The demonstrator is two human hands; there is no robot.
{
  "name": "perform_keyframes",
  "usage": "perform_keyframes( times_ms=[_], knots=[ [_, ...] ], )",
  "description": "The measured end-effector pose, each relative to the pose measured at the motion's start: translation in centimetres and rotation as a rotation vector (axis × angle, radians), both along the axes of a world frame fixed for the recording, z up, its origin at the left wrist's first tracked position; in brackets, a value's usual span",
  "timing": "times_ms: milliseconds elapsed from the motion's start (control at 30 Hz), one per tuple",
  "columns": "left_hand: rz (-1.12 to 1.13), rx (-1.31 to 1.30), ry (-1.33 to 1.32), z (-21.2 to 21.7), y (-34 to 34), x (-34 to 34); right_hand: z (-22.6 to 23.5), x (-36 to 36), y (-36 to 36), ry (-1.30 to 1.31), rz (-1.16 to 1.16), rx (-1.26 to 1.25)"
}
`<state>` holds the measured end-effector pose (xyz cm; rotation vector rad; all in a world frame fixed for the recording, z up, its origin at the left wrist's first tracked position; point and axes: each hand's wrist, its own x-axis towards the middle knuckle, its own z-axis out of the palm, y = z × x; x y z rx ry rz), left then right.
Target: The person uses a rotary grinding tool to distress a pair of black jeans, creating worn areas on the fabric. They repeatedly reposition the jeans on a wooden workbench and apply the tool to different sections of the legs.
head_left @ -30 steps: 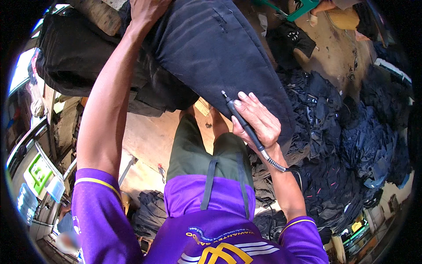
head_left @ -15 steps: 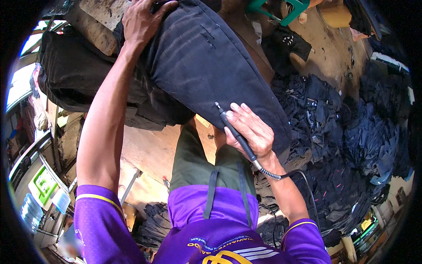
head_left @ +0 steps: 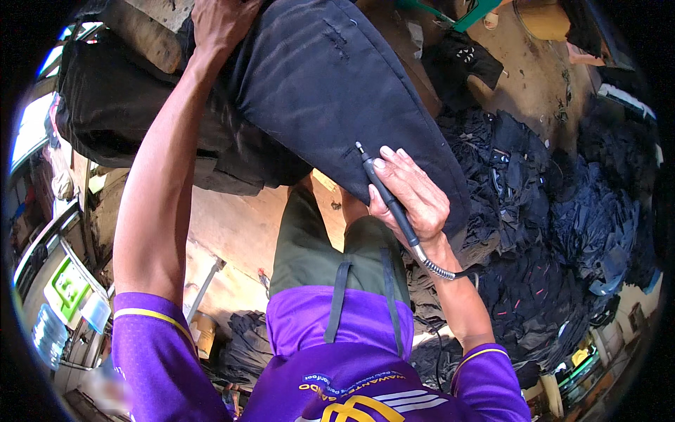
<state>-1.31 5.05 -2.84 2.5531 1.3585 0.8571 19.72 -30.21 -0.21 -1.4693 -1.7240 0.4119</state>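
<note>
A leg of dark jeans [head_left: 309, 84] lies stretched out before me, with a frayed patch on its upper part. My right hand [head_left: 415, 193] holds a black pen-shaped rotary tool [head_left: 388, 198] with a metal tip, its fingers wrapped round the grip. The tip points away from me, over the nearer part of the leg. Whether it touches the cloth, I cannot tell. A spring-sleeved cable leaves the tool's rear end. At the far left end of the leg, my left hand [head_left: 219, 27] grips the jeans; the picture's upper edge cuts off its fingertips.
More black cloth [head_left: 126, 105] hangs to the left, beside a worn board [head_left: 144, 39]. A large heap of dark garments [head_left: 534, 211] covers the floor at right. Part of a green plastic stool [head_left: 478, 13] shows at the top. A green-framed tray [head_left: 67, 288] stands at the lower left.
The whole view has shifted, so the jeans and my left hand sit higher. The tool and my right hand have moved slightly right along the leg. Both hands keep their hold.
</note>
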Motion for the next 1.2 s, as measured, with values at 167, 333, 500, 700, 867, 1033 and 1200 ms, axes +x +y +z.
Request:
perform_keyframes(
  times_ms=[167, 333, 500, 700, 867, 1033, 1200],
  knots=[
    [0.004, 0.041, 0.043, 0.01, -0.06, -0.03, -0.09, 0.01, -0.04, 0.004, -0.039, -0.013],
    [-0.006, 0.012, 0.015, -0.12, 0.09, -0.05, -0.2, 0.02, -0.11, -0.013, -0.027, 0.019],
    [-0.025, 0.042, 0.004, -0.2, 0.21, -0.09, -0.33, -0.17, -0.18, 0.013, 0.025, 0.013],
    [-0.003, 0.007, 0.018, -0.23, 0.11, -0.11, -0.32, -0.11, -0.2, -0.004, -0.062, 0.006],
    [-0.019, 0.033, 0.018, -0.34, 0.26, -0.17, -0.39, -0.25, -0.18, 0.001, -0.027, 0.005],
    [-0.021, 0.031, 0.013, -0.31, 0.35, -0.11, -0.46, -0.27, -0.28, 0.014, -0.021, 0.01],
    [-0.025, 0.044, -0.006, -0.33, 0.21, -0.06, -0.55, -0.13, -0.36, 0.0, -0.043, 0.014]
  ],
)
